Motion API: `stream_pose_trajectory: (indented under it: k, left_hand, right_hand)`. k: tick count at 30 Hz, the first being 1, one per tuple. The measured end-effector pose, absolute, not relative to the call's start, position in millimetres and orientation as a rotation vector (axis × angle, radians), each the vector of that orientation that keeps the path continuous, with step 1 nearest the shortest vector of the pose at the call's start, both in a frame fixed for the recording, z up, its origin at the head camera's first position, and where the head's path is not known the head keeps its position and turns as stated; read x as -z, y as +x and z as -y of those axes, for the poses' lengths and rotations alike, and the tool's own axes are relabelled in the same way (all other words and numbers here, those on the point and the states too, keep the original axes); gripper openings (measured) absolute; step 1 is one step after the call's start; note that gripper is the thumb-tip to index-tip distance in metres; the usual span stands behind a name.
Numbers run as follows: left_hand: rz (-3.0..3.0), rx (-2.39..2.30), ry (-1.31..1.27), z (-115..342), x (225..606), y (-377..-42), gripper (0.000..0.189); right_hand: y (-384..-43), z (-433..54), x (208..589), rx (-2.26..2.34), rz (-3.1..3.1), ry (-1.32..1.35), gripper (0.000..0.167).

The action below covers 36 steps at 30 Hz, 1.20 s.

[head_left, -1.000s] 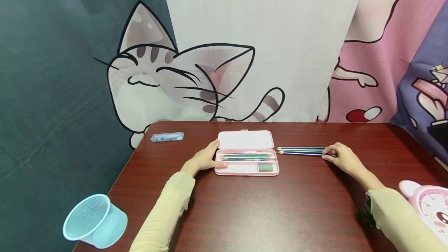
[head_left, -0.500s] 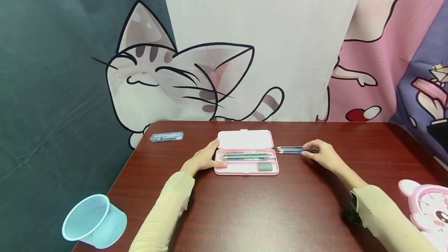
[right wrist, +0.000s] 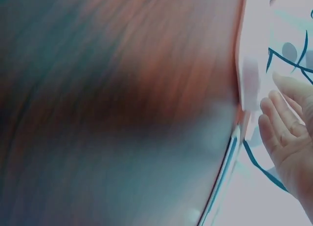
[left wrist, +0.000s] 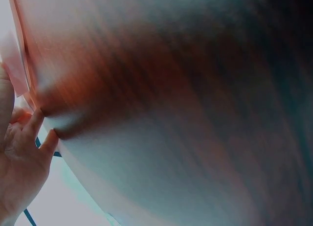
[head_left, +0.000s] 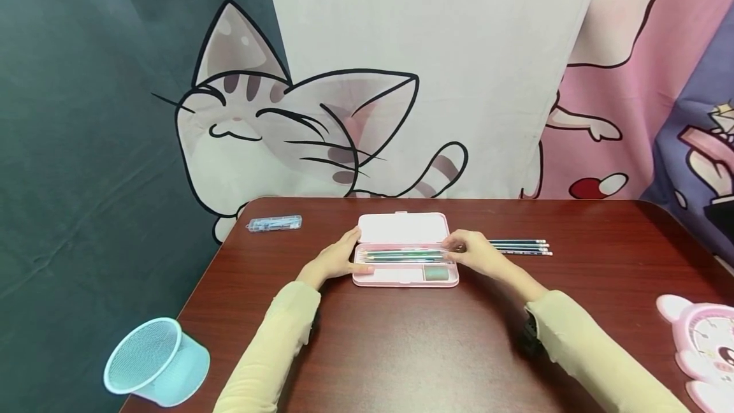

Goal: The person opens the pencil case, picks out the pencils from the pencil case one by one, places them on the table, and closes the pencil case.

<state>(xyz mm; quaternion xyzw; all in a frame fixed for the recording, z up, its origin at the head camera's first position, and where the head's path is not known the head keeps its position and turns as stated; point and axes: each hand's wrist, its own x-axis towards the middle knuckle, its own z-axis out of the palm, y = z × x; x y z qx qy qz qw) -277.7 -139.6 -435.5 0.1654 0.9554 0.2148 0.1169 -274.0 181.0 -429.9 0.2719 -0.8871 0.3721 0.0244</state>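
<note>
A pale pink pencil case [head_left: 404, 284] lies with its lid [head_left: 403, 228] folded back. Pencils [head_left: 401, 256] lie in its rear compartment and a grey-green block [head_left: 436, 273] sits at the front right. My left hand [head_left: 329, 263] holds the case's left end, thumb on the front part and fingers by the lid. At the right end, my right hand [head_left: 478, 255] has thumb and fingertips spread around the rear compartment's edge. The right wrist view shows nothing held in that hand [right wrist: 291, 138]. Several loose pencils [head_left: 522, 246] lie on the table just behind it.
A clear blue case [head_left: 274, 224] rests at the back left of the brown table [head_left: 401, 343]. A light blue mesh pencil cup [head_left: 172, 368] stands at the left edge. At the right is a pink animal-shaped clock [head_left: 708, 343]. Printed curtains hang behind.
My right hand has slid left along the loose pencils, let go of them and reached the pencil case's right end. The left hand has stayed in place on the case.
</note>
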Motion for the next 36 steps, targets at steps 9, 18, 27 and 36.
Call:
stream_pose_trajectory:
  k: [9,18,27,36]
  left_hand:
    - [-2.799,-0.628,0.477,139.4,434.4,-277.2,0.1]
    - [-2.793,-0.603,0.469,138.0,433.5,-277.8,0.1]
    - [-2.79,-0.605,0.473,139.1,434.8,-277.0,0.1]
    - [-2.791,-0.626,0.473,140.0,436.5,-278.1,0.099]
  right_hand:
    - [-277.3,-162.0,434.9,-0.924,2.813,0.961,0.015]
    - [-277.6,-161.0,437.5,-0.924,2.802,0.922,0.013]
    - [-277.2,-162.1,437.4,-1.047,2.657,0.88,0.009]
    - [-276.6,-187.7,432.9,-1.087,2.667,0.739,0.013]
